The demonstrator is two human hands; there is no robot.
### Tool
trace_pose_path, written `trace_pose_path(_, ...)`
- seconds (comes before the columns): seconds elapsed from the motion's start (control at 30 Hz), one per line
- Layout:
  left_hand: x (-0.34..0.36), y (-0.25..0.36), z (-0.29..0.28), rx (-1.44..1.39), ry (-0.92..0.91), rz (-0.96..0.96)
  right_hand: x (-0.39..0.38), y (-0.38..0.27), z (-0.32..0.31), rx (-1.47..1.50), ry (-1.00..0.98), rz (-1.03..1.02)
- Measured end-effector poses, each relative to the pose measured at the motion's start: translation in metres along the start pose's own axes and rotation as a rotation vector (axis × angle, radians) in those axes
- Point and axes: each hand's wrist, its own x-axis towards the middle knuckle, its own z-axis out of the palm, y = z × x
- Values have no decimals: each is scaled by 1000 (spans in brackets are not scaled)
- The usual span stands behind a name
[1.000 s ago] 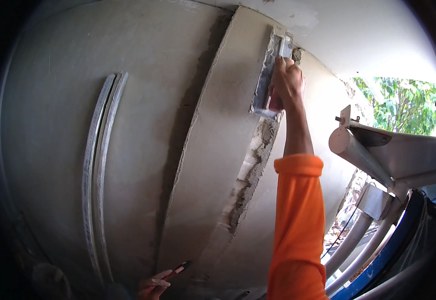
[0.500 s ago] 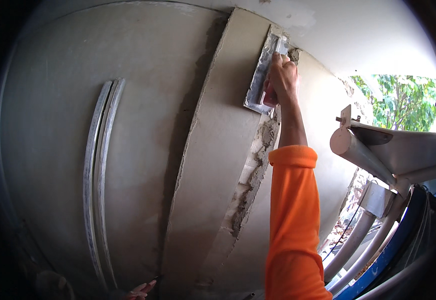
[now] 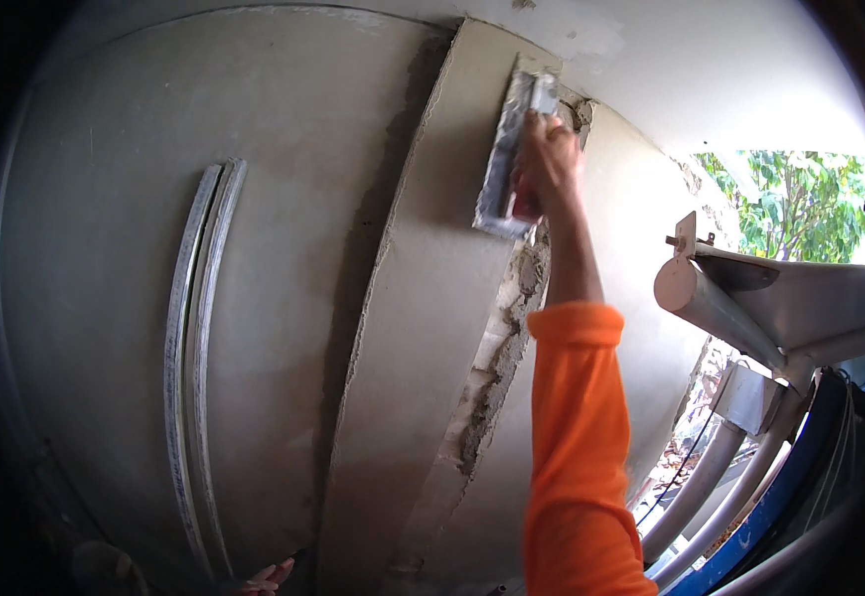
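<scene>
Much of the trowel handle [image 3: 527, 205] hidden behind the blurred right hand [image 3: 552, 164]

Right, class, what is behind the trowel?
Plastered wall shows left of the trowel, and a rough strip emerges below it. Whatever lies directly behind the trowel and right hand is covered, so its finish cannot be seen.
</scene>
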Motion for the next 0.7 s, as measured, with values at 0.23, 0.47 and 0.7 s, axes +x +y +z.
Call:
trace_pose_path(0.23, 1, -4, 1, -10, -13, -11, -16, -2, -9, -64, 24, 59)
trace_pose_path(0.47, 3, -9, 4, -21, -22, -18, -24, -9, -21, 11, -92, 90)
trace_pose_path(0.7, 4, -9, 10, -39, -37, -18, -21, -19, -39, 54, -89, 106)
